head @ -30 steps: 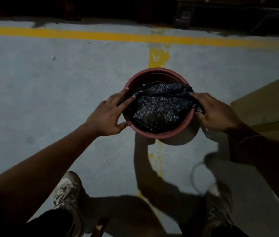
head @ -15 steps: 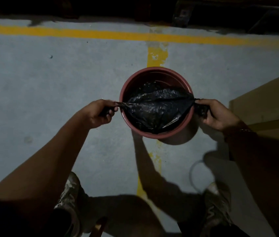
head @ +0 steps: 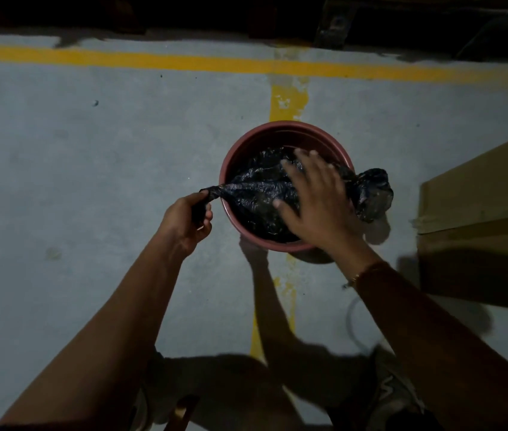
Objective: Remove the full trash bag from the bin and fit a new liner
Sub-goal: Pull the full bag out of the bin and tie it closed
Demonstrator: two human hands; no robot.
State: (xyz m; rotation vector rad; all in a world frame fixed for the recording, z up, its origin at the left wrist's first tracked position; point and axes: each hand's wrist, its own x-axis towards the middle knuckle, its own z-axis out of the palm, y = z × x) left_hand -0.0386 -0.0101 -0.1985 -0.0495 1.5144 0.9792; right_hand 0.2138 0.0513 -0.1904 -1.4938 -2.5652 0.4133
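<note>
- While the round red bin (head: 286, 132) stood on the grey floor (head: 91, 169), the black trash bag (head: 255, 194) lay inside it.
- A twisted bag corner at the bin's left rim was clenched in the left hand (head: 185, 219).
- The right hand (head: 318, 194) was spread flat, fingers open, over the bag; nothing was gripped.
- A bunched bag end (head: 374, 194) was draped over the bin's right rim.

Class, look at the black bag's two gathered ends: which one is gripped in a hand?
The end over the bin's left rim, clenched in the left hand; the other end hangs free.
</note>
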